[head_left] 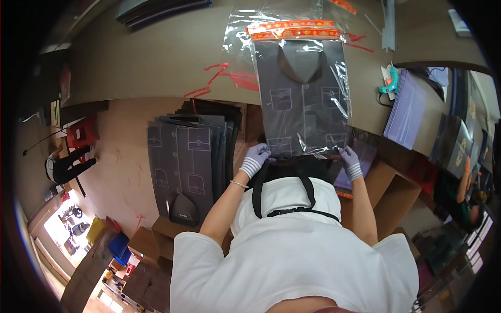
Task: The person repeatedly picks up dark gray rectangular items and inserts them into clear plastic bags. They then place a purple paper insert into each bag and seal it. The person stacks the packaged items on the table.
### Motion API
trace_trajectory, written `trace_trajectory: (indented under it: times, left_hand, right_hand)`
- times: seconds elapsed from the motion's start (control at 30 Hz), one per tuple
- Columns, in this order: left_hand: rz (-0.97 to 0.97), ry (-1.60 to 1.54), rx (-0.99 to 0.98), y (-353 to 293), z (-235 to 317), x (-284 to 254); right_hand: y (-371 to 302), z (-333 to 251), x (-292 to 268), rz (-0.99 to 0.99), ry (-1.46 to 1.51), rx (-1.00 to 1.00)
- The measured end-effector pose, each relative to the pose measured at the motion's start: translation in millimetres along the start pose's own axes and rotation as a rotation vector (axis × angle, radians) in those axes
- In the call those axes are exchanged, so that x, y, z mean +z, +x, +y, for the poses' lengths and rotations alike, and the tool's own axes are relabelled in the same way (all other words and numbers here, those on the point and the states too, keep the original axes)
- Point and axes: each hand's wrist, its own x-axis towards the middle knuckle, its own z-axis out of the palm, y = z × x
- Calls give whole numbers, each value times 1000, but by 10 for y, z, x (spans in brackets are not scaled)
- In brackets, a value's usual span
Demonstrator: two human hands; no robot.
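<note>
A flat dark grey shirt shape (305,96), printed with white pocket outlines and buttons, lies inside a clear plastic bag (346,83) on the table. Its collar end is at the far side, below red and gold patterned strips (292,30). My gloved left hand (257,158) pinches the near left corner of the bag at the table edge. At the near right corner, my gloved right hand (350,159) has its fingers closed on the plastic. Both gloves are pale with striped cuffs.
A stack of similar grey shirt shapes (180,151) stands left of me below the table edge. Red plastic scraps (211,78) lie on the brown table (141,68). A teal glue gun (391,81) and purple sheets (407,109) are at right, above an open cardboard box (396,190). Other people are nearby.
</note>
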Motion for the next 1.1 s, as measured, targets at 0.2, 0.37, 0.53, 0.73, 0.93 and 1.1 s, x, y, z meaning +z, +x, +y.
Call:
trace_trajectory:
  times: [0.2,0.37,0.53,0.73,0.93,1.1]
  left_hand:
    - [12,58,395,417,1139,-177]
    - [231,990,924,752,1764,104]
    - [518,1352,775,1328,1823,282]
    - [407,1285,707,1546,2038,38]
    - [540,889,819,1135,1746,-492]
    - [328,870,916,826,2076,294]
  right_hand:
    - [426,-928,363,140,121,-559]
    - [-11,-2360,651,226,-514,-1058]
    - [-805,-2736,1051,282,-808,-1257]
    - [-400,-1587,1122,253,-1156,-1297]
    - [40,-782,-167,272,-65,-325]
    - [354,-914,-1877,570,-27,343]
